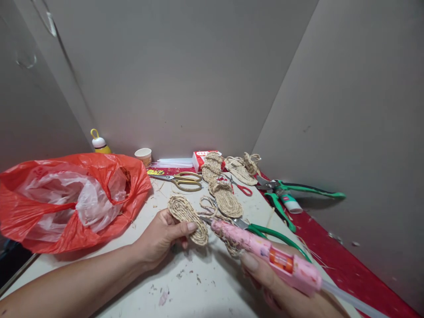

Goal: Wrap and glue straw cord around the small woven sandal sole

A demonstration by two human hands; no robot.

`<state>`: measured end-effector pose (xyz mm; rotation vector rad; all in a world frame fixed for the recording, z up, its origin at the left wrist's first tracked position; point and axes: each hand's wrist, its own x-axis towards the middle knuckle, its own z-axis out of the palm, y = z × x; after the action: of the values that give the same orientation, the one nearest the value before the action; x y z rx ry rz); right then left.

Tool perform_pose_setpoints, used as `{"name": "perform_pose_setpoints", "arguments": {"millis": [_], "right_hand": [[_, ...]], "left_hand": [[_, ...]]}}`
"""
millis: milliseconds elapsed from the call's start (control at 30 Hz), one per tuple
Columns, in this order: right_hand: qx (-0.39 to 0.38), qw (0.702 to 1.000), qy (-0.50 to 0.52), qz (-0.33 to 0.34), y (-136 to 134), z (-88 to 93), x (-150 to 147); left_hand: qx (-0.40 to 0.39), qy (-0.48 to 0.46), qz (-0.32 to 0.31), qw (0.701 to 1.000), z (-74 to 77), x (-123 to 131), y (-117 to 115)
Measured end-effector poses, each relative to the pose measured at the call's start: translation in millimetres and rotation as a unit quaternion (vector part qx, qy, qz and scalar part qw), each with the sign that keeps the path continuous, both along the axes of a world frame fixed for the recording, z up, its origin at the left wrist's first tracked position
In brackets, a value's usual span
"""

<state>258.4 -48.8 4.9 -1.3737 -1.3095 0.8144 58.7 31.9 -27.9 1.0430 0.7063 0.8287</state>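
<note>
My left hand [172, 236] pinches a small straw sole [188, 216] of coiled braided cord, thumb on top and fingers beneath. My right hand [274, 282] is wrapped round a pink glue gun [245, 238], with a clear glue stick [351, 300] sticking out of its back. The gun's nozzle [206, 219] points left and lies close to the sole's right edge; whether they touch I cannot tell. Just behind the gun rests a woven straw slipper [228, 202]. Green-handled scissors [281, 234] lie partly hidden behind the gun and my right hand.
A red plastic bag [139, 190] fills the table's left side. Gold-handled scissors [187, 181], red-handled scissors [244, 190], more straw slippers [212, 167], a paper cup [143, 155] and glue sticks [174, 163] lie at the back. Green-handled shears [308, 188] rest at right. Grey walls enclose the table.
</note>
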Motion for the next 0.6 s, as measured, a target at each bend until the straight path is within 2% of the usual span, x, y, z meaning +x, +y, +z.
{"name": "perform_pose_setpoints", "arguments": {"millis": [100,233,333,467,600], "right_hand": [[-0.035,0.996,-0.015,0.085,1.0,-8.8,3.8],[-0.008,0.990,-0.075,0.122,2.4,-15.3,9.7],[0.024,0.980,-0.136,0.146,3.2,-10.7,12.7],[0.065,0.961,-0.224,0.150,2.6,-1.2,15.3],[0.089,0.954,-0.255,0.130,0.1,0.4,14.2]], "left_hand": [[-0.032,-0.023,-0.021,0.999,2.2,1.6,-1.5],[-0.085,-0.043,-0.041,0.995,4.1,2.7,-3.5],[-0.119,-0.059,-0.045,0.990,3.2,1.5,-3.3],[-0.156,-0.085,-0.031,0.984,3.3,0.3,-1.1],[-0.164,-0.097,-0.018,0.982,5.7,1.1,0.6]]}}
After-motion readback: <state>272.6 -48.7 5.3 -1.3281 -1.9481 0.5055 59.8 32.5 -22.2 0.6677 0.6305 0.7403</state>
